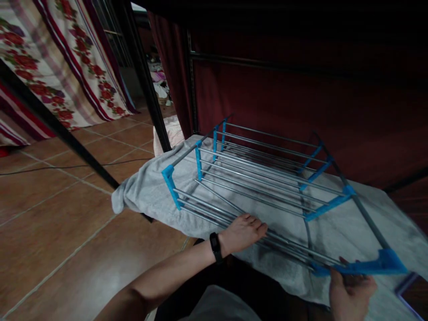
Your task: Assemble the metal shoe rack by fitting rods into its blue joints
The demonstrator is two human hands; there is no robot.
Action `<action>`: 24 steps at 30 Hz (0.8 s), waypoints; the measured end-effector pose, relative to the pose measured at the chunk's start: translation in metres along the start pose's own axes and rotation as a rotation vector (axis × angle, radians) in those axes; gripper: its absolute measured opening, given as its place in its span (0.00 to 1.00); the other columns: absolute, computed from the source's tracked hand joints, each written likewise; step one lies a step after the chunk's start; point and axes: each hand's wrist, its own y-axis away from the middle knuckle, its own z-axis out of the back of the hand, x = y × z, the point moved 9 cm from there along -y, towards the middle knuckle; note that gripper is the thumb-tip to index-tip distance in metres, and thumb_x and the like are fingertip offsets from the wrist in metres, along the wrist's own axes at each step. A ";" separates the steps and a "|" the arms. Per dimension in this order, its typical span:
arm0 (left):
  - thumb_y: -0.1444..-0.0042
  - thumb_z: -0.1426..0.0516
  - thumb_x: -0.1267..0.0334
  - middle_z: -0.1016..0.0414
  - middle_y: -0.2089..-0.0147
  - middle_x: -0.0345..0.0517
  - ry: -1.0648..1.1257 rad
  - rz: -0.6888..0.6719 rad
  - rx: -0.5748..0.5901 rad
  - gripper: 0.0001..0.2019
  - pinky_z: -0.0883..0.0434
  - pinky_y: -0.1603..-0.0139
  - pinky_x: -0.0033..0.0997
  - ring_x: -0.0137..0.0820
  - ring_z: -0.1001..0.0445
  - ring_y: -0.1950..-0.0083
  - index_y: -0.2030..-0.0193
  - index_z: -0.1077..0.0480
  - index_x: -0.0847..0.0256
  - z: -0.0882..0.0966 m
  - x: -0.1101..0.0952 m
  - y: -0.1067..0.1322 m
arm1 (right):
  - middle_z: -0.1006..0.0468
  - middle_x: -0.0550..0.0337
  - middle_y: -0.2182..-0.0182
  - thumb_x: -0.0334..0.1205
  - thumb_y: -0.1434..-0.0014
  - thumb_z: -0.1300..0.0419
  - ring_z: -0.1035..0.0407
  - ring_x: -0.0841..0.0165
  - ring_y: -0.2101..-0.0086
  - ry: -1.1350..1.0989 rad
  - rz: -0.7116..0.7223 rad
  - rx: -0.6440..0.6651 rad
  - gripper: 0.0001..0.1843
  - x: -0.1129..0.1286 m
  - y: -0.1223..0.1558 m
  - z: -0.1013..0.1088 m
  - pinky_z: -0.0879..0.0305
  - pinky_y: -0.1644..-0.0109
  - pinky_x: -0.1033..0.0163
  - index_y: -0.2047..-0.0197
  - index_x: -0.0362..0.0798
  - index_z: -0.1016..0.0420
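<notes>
A folded rack (264, 178) of grey metal rods with blue plastic joints lies on a grey towel (147, 187). My left hand (242, 232) rests on the rods at the rack's near edge, fingers curled over them; a black band is on the wrist. My right hand (349, 290) grips the blue plastic bar (368, 266) at the rack's near right corner from below, thumb on top.
The towel covers a low surface beside a dark red curtain (301, 98). Black metal posts (143, 76) rise at the left. A floral curtain (60, 67) hangs over the brown tiled floor (60, 223), where a thin black cable (67, 167) runs.
</notes>
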 end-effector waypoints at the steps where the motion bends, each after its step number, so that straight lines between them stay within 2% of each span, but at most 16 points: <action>1: 0.32 0.51 0.59 0.27 0.63 0.46 -0.008 -0.005 0.006 0.11 0.34 0.59 0.35 0.32 0.28 0.62 0.53 0.32 0.61 0.000 0.000 0.000 | 0.25 0.48 0.60 0.51 0.55 0.34 0.28 0.49 0.56 0.007 0.001 0.003 0.29 -0.003 -0.002 0.000 0.32 0.50 0.40 0.51 0.53 0.36; 4: 0.33 0.50 0.60 0.27 0.62 0.46 -0.008 -0.024 0.006 0.11 0.34 0.58 0.35 0.32 0.28 0.61 0.50 0.33 0.61 0.004 -0.004 0.000 | 0.26 0.48 0.57 0.52 0.55 0.35 0.29 0.50 0.54 0.032 0.010 0.006 0.30 -0.009 -0.005 -0.001 0.33 0.48 0.42 0.50 0.52 0.36; 8: 0.34 0.49 0.63 0.26 0.60 0.47 0.015 -0.014 -0.019 0.10 0.34 0.56 0.36 0.33 0.27 0.58 0.48 0.32 0.59 0.011 -0.009 -0.001 | 0.27 0.48 0.52 0.52 0.50 0.40 0.30 0.56 0.52 0.034 0.007 0.003 0.31 -0.003 0.001 -0.004 0.35 0.45 0.47 0.45 0.49 0.40; 13: 0.35 0.48 0.66 0.24 0.59 0.47 0.085 -0.002 -0.064 0.11 0.32 0.55 0.35 0.34 0.26 0.58 0.48 0.30 0.58 0.004 -0.002 -0.006 | 0.28 0.48 0.48 0.47 0.44 0.45 0.32 0.61 0.50 0.035 0.022 -0.021 0.26 -0.003 -0.001 -0.013 0.37 0.44 0.53 0.43 0.48 0.39; 17: 0.41 0.48 0.76 0.25 0.60 0.47 0.001 -0.047 -0.065 0.20 0.31 0.56 0.38 0.37 0.26 0.58 0.44 0.31 0.56 0.006 0.002 0.000 | 0.30 0.48 0.46 0.43 0.42 0.45 0.33 0.62 0.48 0.007 0.049 -0.027 0.27 -0.006 0.000 -0.014 0.39 0.42 0.53 0.41 0.49 0.42; 21: 0.42 0.49 0.77 0.26 0.59 0.49 -0.091 -0.068 -0.041 0.23 0.30 0.56 0.41 0.38 0.26 0.59 0.41 0.32 0.57 0.011 -0.002 0.005 | 0.29 0.49 0.47 0.45 0.43 0.44 0.34 0.61 0.47 -0.012 0.041 -0.026 0.26 -0.009 -0.001 -0.014 0.40 0.41 0.51 0.42 0.50 0.40; 24: 0.43 0.50 0.80 0.26 0.59 0.49 -0.157 -0.081 -0.016 0.26 0.31 0.55 0.41 0.39 0.26 0.59 0.40 0.33 0.59 0.010 -0.011 0.001 | 0.28 0.50 0.48 0.47 0.42 0.43 0.33 0.61 0.48 -0.074 0.006 -0.001 0.25 -0.012 -0.004 -0.014 0.38 0.42 0.52 0.42 0.50 0.38</action>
